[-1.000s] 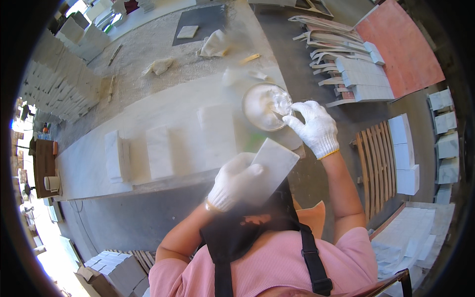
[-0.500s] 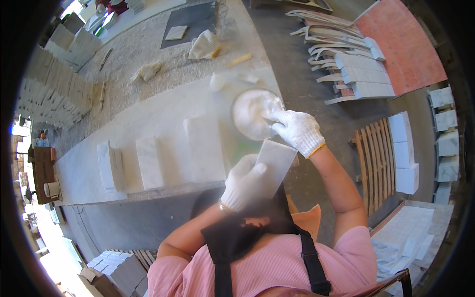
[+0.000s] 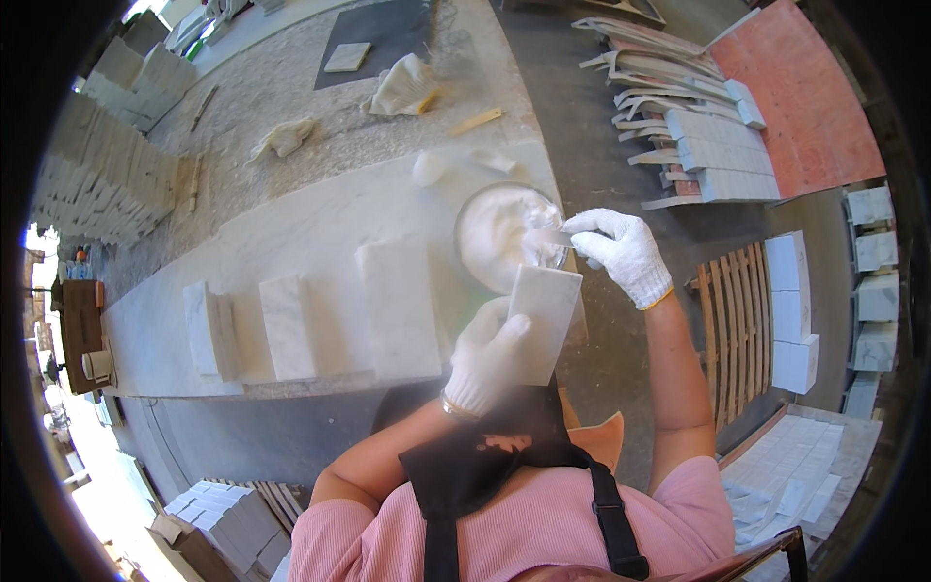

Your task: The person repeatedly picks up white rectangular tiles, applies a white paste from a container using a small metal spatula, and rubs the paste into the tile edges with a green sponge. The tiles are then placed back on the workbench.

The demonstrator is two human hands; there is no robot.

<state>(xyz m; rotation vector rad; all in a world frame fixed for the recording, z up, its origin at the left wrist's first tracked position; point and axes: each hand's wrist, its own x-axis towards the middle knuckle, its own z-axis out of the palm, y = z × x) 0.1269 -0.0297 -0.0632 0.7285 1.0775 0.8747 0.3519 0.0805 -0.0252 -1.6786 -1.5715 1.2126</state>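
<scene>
My left hand (image 3: 481,361), in a white knitted glove, grips a pale marble tile (image 3: 549,320) by its left side, thumb across its face. Just past the tile's far edge, a round bowl (image 3: 462,213) holds thick white paste (image 3: 497,231). My gloved right hand (image 3: 626,256) is at the bowl's right side, fingertips pinched on a small flat spatula (image 3: 551,237). The spatula's blade lies over the paste; whether it dips in is hard to tell. Haze blurs the area around the left hand and bowl.
Left of the bowl, several stacked tiles (image 3: 396,308) rest on the pale worktop (image 3: 320,218). Beyond are crumpled gloves (image 3: 403,87), a small wooden stick (image 3: 476,121) and tall tile stacks (image 3: 102,175). To the right stand a slatted pallet (image 3: 734,325) and white blocks (image 3: 729,155).
My right hand has drawn back to the right with the spatula, uncovering more of the bowl. The tile in my left hand has turned slightly more upright and shifted a little left.
</scene>
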